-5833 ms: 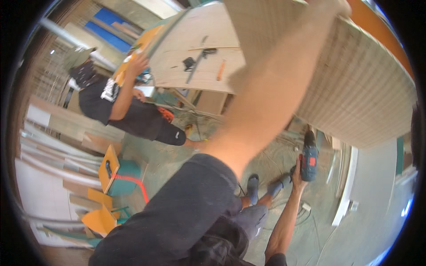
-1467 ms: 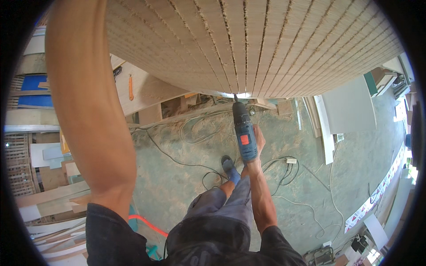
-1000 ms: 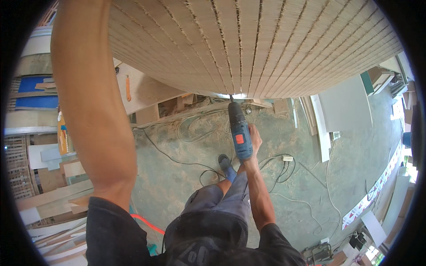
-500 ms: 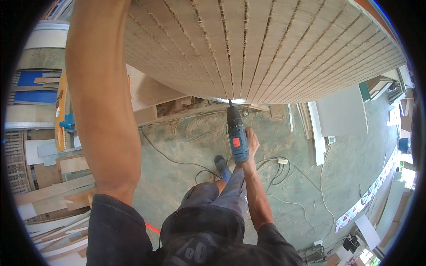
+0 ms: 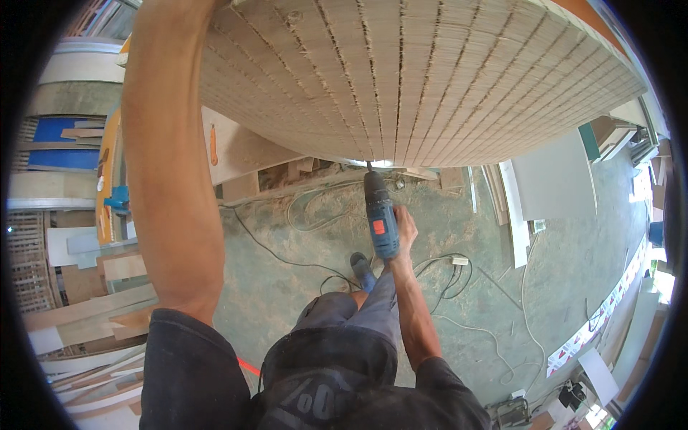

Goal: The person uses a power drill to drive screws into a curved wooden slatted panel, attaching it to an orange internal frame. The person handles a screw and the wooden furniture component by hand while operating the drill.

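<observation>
My right hand is closed round the grip of a blue and black power drill with a red patch on its body. The drill points away from me, and its bit reaches the lower edge of a large curved wooden panel. Rows of rough-edged grooves run across the panel's near face. My left forearm stretches up along the panel's left side, and the hand at its end lies beyond the upper edge of the picture. Whether the bit has entered the wood is too small to tell.
An orange utility knife lies on a wooden board left of the panel. Cables and sawdust spread over the green floor. Wood strips are stacked at left; a pale sheet leans at right.
The panel shifts slightly in the picture, and my left forearm sits a little further right at its upper end. The utility knife has come into fuller sight. The drill stays at the panel's lower edge.
</observation>
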`<control>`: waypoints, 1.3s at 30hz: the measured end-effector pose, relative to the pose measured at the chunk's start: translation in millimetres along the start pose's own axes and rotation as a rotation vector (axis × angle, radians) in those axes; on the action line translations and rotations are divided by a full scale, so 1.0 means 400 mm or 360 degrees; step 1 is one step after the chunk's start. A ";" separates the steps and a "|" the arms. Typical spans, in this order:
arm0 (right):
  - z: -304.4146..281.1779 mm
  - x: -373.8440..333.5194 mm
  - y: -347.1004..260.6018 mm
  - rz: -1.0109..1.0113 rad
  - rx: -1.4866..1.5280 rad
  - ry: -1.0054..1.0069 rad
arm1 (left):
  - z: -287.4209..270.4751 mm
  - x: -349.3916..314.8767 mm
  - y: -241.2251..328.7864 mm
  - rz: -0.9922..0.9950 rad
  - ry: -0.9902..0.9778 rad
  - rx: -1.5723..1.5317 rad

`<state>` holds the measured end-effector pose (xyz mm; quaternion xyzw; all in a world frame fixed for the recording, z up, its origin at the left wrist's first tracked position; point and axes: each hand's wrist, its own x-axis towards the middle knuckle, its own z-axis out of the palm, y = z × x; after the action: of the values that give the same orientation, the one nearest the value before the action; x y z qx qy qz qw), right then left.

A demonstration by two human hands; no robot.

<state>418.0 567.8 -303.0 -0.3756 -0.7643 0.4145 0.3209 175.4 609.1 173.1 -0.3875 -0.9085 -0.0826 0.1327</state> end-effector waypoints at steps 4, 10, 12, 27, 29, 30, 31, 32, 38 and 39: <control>-0.005 0.002 -0.004 -0.0006 -0.0059 -0.0050 | 0.022 0.054 -0.039 -0.0093 -0.0025 0.0004; 0.002 -0.001 0.001 -0.0041 -0.0029 -0.0097 | 0.055 0.113 -0.097 0.0316 -0.0069 0.0281; -0.010 -0.014 0.006 -0.0025 0.0061 -0.0105 | 0.063 0.099 -0.077 0.0223 0.0074 0.0050; -0.533 -0.831 0.250 0.0831 -0.0393 0.0095 | 0.160 0.188 -0.081 0.0701 0.0190 0.0664; -0.613 -0.838 0.274 0.0923 -0.0768 -0.0050 | 0.148 0.180 -0.111 0.0672 0.0111 0.0743; -0.664 -0.853 0.258 0.1028 -0.1000 -0.0073 | 0.176 0.198 -0.115 0.0714 0.0063 0.0778; -0.702 -0.846 0.256 0.1034 -0.0987 -0.0057 | 0.168 0.196 -0.150 0.0405 0.0031 0.0181; -0.730 -0.824 0.250 0.1032 -0.0961 -0.0052 | 0.149 0.181 -0.166 0.0089 -0.0017 -0.0397; -0.739 -0.721 0.229 0.1006 -0.0571 0.0362 | 0.070 0.109 -0.063 0.0312 -0.0146 -0.0088; -0.725 -0.702 0.231 0.1006 -0.0383 0.0471 | 0.067 0.102 -0.055 0.0167 -0.0174 -0.0296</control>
<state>823.0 480.2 -303.4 -0.6841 -0.5991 0.3415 0.2376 127.8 628.7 158.8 -0.4492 -0.8812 -0.1382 0.0507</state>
